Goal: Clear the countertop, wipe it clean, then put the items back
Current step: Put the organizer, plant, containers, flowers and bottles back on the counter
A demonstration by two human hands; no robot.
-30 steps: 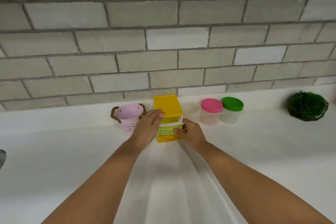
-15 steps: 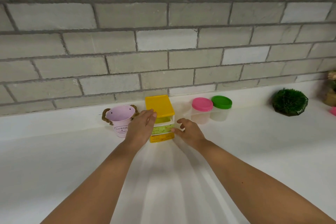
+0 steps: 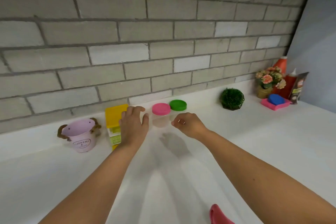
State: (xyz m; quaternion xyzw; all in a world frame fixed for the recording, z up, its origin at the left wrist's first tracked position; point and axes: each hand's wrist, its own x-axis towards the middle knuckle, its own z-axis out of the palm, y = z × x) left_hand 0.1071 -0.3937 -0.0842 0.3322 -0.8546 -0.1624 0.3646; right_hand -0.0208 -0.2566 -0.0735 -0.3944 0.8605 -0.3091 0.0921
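At centre frame, two hands flank a clear plastic jar with a pink lid point(image 3: 161, 108) on the white tabletop point(image 3: 272, 142). The left hand point(image 3: 133, 127) is spread loosely before a small yellow plastic drawer box point(image 3: 115, 114). The right hand point(image 3: 190, 125), fingers loosely curled, grips nothing.

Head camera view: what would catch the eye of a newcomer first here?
Two bare hands reach over the white countertop: the left hand and the right hand flank a clear jar with a pink lid near the brick wall. To their left stand a yellow mini drawer unit and a pink bucket; a green ball plant sits farther right.
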